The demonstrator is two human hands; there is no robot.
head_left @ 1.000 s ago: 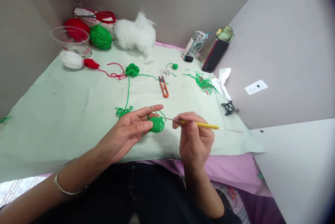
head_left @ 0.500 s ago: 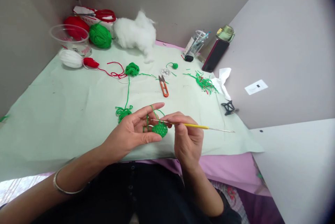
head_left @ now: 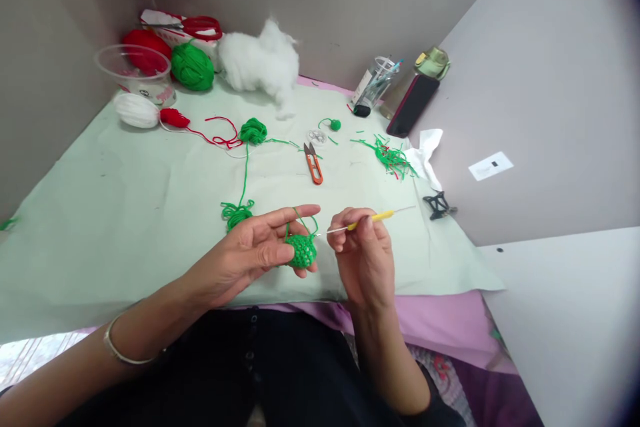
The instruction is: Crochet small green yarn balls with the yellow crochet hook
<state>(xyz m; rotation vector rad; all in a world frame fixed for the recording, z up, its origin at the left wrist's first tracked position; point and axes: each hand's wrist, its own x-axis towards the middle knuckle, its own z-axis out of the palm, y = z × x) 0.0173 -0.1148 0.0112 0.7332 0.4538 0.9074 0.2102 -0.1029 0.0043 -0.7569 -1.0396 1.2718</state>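
Observation:
My left hand pinches a small round green crochet piece between thumb and fingers. Green yarn loops over its raised index finger and runs down to the piece. In my right hand is a crochet hook with a yellow handle, held like a pen. The hook's tip is at the piece's upper right edge, by a loop of yarn. A loose tangle of green yarn lies just beyond my left hand, joined by a strand to a green bundle farther back.
Orange thread snips lie ahead of my hands, near a clear round case. Green yarn scraps are heaped right. Behind stand white stuffing, a green yarn ball, a plastic tub, a phone and a black stand.
My right hand has drawn back slightly to the right, the hook now more tilted. The crochet piece has turned and shifted a little left, with my left thumb now over its side.

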